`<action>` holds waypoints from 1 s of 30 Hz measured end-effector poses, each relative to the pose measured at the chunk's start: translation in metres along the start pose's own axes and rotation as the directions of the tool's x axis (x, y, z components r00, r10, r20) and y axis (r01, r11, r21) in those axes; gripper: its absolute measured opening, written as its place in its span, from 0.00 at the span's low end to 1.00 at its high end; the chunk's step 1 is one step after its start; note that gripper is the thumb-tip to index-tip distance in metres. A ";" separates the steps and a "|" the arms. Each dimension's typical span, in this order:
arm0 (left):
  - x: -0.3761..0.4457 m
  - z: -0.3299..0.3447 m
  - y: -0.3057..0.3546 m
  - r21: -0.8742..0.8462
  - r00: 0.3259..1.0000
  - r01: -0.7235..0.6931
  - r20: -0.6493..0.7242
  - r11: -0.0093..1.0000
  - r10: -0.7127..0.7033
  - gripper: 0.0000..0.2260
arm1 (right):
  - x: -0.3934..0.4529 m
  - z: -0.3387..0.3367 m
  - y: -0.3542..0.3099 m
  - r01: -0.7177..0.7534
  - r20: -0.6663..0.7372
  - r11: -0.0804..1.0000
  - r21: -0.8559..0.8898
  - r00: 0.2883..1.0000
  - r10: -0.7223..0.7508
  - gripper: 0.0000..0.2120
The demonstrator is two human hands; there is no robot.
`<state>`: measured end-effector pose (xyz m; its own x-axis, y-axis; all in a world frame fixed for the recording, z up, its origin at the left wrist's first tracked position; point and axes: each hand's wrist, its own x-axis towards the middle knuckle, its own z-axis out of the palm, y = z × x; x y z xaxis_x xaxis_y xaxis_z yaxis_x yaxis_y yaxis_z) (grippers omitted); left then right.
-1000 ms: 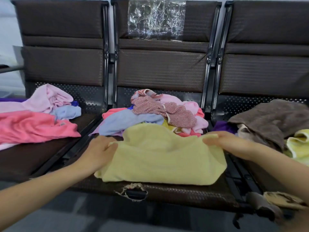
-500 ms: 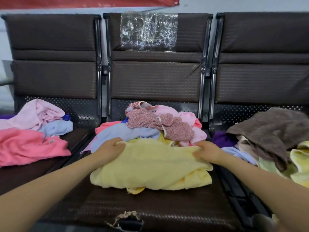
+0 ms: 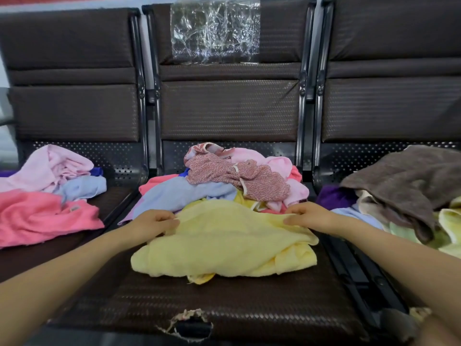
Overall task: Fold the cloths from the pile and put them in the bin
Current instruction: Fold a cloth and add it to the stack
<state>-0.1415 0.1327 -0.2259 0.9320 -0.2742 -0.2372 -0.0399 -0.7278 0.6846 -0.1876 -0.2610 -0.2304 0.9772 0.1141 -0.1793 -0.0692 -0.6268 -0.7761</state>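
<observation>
A pale yellow cloth (image 3: 224, 243) lies doubled over on the middle seat (image 3: 224, 303), its near edge bunched. My left hand (image 3: 154, 222) pinches its far left edge. My right hand (image 3: 308, 216) pinches its far right edge. Right behind it sits the pile (image 3: 224, 183): a light blue cloth, a red-patterned cloth and pink cloths heaped together. No bin is in view.
Pink, pale pink and light blue cloths (image 3: 45, 208) lie on the left seat. A brown towel (image 3: 411, 183), purple and pale green cloths cover the right seat. The middle seat's front edge has a torn hole (image 3: 187, 325). Clear plastic (image 3: 214, 31) is stuck on the backrest.
Both hands carried the yellow cloth's near edge away from me and laid it over the far edge, halving it. My hands now sit closer together at the far edge.
</observation>
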 end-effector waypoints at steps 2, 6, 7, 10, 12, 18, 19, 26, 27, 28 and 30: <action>-0.005 -0.001 -0.002 0.032 0.999 -0.002 -0.032 0.999 0.003 0.13 | 0.000 0.002 -0.001 0.021 0.006 0.998 -0.062 1.000 -0.021 0.14; -0.012 -0.005 0.004 0.000 0.996 -0.030 -0.086 1.000 0.029 0.13 | 0.000 0.007 -0.001 0.041 0.012 0.992 -0.117 0.999 -0.039 0.18; -0.013 -0.006 0.005 0.001 0.995 -0.042 -0.087 0.999 0.042 0.13 | 0.001 0.007 0.000 0.033 0.025 0.992 -0.124 0.999 -0.031 0.17; -0.021 -0.007 0.008 0.021 0.996 -0.054 -0.076 0.998 0.056 0.10 | -0.002 0.005 0.000 0.047 0.046 0.987 -0.151 0.998 -0.040 0.18; -0.022 -0.010 0.011 0.047 0.992 -0.058 -0.107 0.997 0.063 0.10 | -0.003 -0.002 -0.004 0.052 -0.016 0.987 -0.150 0.998 -0.054 0.23; -0.042 -0.044 0.053 -0.010 0.838 -0.237 -0.509 0.972 0.199 0.07 | -0.026 -0.049 -0.052 0.219 -0.453 0.960 0.174 0.883 -0.120 0.10; -0.047 -0.050 0.063 -0.026 0.795 -0.279 -0.567 0.960 0.216 0.06 | -0.033 -0.056 -0.061 0.263 -0.483 0.935 0.239 0.867 -0.120 0.07; -0.080 -0.087 0.133 -0.221 0.551 -0.563 -0.818 0.796 0.163 0.07 | -0.070 -0.098 -0.135 0.495 -0.658 0.797 0.345 0.734 -0.171 0.08; -0.086 -0.090 0.142 -0.237 0.532 -0.582 -0.834 0.778 0.144 0.07 | -0.075 -0.101 -0.145 0.509 -0.672 0.789 0.344 0.721 -0.172 0.07; -0.093 -0.091 0.152 -0.246 0.516 -0.595 -0.847 0.765 0.130 0.07 | -0.082 -0.103 -0.154 0.521 -0.683 0.784 0.336 0.709 -0.178 0.06; -0.105 -0.095 0.170 -0.246 0.490 -0.616 -0.864 0.749 0.119 0.07 | -0.095 -0.107 -0.170 0.549 -0.701 0.773 0.318 0.685 -0.199 0.05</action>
<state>-0.2122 0.0972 -0.0191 0.7631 0.3218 0.5604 -0.5149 -0.2212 0.8282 -0.2470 -0.2478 -0.0173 0.8242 -0.3371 0.4551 0.4194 -0.1767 -0.8904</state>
